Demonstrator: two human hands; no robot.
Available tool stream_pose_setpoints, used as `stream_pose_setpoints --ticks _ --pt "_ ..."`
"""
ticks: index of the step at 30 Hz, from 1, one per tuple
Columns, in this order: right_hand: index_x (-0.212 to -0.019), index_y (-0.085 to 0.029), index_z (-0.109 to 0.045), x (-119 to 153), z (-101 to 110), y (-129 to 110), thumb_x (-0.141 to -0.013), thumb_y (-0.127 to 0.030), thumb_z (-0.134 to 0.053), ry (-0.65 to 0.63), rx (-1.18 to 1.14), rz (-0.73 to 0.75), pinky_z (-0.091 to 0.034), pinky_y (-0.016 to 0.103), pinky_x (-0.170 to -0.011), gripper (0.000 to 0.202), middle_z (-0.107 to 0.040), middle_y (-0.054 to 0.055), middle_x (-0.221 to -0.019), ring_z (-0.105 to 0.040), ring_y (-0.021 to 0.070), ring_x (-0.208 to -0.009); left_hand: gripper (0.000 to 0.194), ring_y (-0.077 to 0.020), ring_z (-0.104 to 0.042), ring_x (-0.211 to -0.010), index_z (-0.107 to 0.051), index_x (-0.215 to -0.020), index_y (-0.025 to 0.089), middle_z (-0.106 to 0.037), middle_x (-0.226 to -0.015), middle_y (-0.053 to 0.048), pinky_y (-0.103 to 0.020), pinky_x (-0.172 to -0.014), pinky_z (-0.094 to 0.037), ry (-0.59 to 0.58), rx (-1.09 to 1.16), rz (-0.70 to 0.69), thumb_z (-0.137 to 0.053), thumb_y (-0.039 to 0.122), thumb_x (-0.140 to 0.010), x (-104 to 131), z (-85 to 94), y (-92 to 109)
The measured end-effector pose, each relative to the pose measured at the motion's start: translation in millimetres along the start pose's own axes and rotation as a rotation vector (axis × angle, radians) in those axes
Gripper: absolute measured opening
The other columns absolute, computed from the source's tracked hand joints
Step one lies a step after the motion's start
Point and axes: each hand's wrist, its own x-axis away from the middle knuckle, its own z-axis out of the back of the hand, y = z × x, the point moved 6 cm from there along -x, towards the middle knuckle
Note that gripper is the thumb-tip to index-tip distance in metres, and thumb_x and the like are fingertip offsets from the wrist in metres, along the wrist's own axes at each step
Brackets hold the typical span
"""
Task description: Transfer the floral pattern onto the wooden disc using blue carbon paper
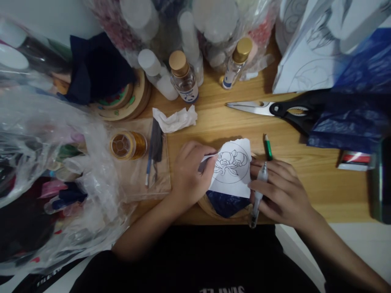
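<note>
A small white paper point(233, 185) with a line drawing inside a circle is pinched at its left edge by my left hand point(191, 175); that edge curls up. Between the fingers of my right hand point(282, 191) sits a clear-barrelled pen point(259, 191), and its fingertips are at the paper's right edge. Under the paper are dark blue sheeting point(227, 205) and a round wooden hoop point(205, 205), both partly covered. Just beyond my right hand lies a short green pencil point(268, 147).
Black-handled scissors point(284, 109) lie at the back right by a blue plastic bag point(351, 118). Two gold-capped bottles point(185, 83) and crumpled tissue point(175, 120) are at the back. Leftward are a gold thread spool point(128, 145), a paintbrush point(148, 167) and a clear plastic bag point(100, 195).
</note>
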Motion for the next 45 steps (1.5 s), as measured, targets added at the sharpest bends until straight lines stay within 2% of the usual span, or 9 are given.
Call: stream_pose_setpoints --ticks 9,13,16,21,24,29,36,40,45 --pt "-0.1 -0.023 -0.054 -3 3 5 -0.075 -0.014 -0.059 0.018 -0.107 -0.081 -0.049 0.045 -0.085 0.027 -0.067 0.008 -0.106 -0.061 0.0254 -0.104 0.018 -0.0173 -0.059 -0.091 -0.056 -0.099 0.026 -0.063 -0.093 -0.002 -0.036 -0.08 -0.05 0.001 0.03 -0.051 -0.06 0.017 -0.084 1 -3.1 -3" --pt "-0.102 -0.025 -0.05 5 8 9 -0.072 -0.009 -0.063 0.148 -0.304 -0.194 -0.052 0.045 -0.086 0.036 -0.066 0.008 -0.11 -0.063 0.024 -0.104 0.019 -0.017 -0.058 -0.096 -0.056 -0.102 0.023 -0.063 -0.098 -0.002 -0.035 -0.084 -0.048 -0.017 0.032 -0.057 -0.058 0.017 -0.085 2 -5.6 -4" --pt "-0.099 -0.025 -0.049 12 11 8 -0.075 -0.011 -0.062 0.235 -0.305 -0.294 -0.054 0.043 -0.081 0.031 -0.065 0.009 -0.114 -0.065 0.0237 -0.101 0.02 -0.0172 -0.058 -0.098 -0.056 -0.102 0.021 -0.062 -0.1 -0.002 -0.034 -0.087 -0.046 -0.034 0.042 -0.043 -0.057 0.014 -0.084 2 -7.4 -6" --pt "-0.094 -0.021 -0.052 -1 0 -22 -0.079 -0.025 -0.061 0.037 0.016 -0.076 -0.049 0.047 -0.09 0.018 -0.064 0.011 -0.118 -0.057 0.0285 -0.115 0.022 -0.0179 -0.056 -0.099 -0.056 -0.1 0.02 -0.062 -0.101 -0.003 -0.035 -0.089 -0.046 -0.008 0.071 -0.063 -0.056 0.009 -0.081 1 -7.0 -5" --pt "-0.1 -0.019 -0.053 -7 -10 -32 -0.079 -0.021 -0.056 -0.063 0.143 0.0 -0.045 0.048 -0.095 0.021 -0.06 0.013 -0.125 -0.05 0.029 -0.122 0.023 -0.0181 -0.055 -0.099 -0.056 -0.1 0.019 -0.061 -0.1 -0.003 -0.035 -0.089 -0.045 0.014 0.089 -0.092 -0.056 0.007 -0.08 1 -5.7 -4" --pt "-0.103 -0.016 -0.053 -10 -18 -35 -0.074 -0.016 -0.053 -0.09 0.222 0.068 -0.043 0.048 -0.095 0.029 -0.061 0.014 -0.123 -0.051 0.0301 -0.118 0.023 -0.0187 -0.056 -0.1 -0.057 -0.1 0.018 -0.061 -0.101 -0.004 -0.035 -0.091 -0.044 0.024 0.082 -0.112 -0.057 0.007 -0.079 3 -6.0 -2" --pt "-0.104 -0.018 -0.057 -17 -17 -36 -0.081 -0.02 -0.051 -0.111 0.289 0.044 -0.044 0.044 -0.09 0.023 -0.066 0.01 -0.115 -0.056 0.0273 -0.11 0.037 -0.0198 -0.056 -0.102 -0.052 -0.109 0.017 -0.057 -0.108 -0.007 -0.037 -0.091 -0.045 -0.02 0.056 -0.096 -0.059 0.005 -0.075 -3 -2.6 -8" --pt "-0.106 -0.018 -0.057 -16 -18 -37 -0.082 -0.019 -0.052 -0.11 0.291 0.026 -0.043 0.042 -0.091 0.025 -0.065 0.01 -0.118 -0.055 0.0266 -0.111 0.048 -0.026 -0.052 -0.109 -0.05 -0.119 0.015 -0.054 -0.115 -0.013 -0.042 -0.092 -0.044 -0.019 -0.224 -0.253 -0.061 0.008 -0.073 4 17.5 11" --pt "-0.107 -0.017 -0.057 -16 -18 -37 -0.083 -0.021 -0.053 -0.097 0.29 0.037 -0.043 0.041 -0.091 0.025 -0.065 0.01 -0.116 -0.056 0.0261 -0.11 0.017 -0.0278 -0.052 -0.113 -0.063 -0.093 0.011 -0.058 -0.117 -0.015 -0.042 -0.093 -0.043 -0.169 -0.433 -0.706 -0.048 0.012 -0.084 33 17.8 39"
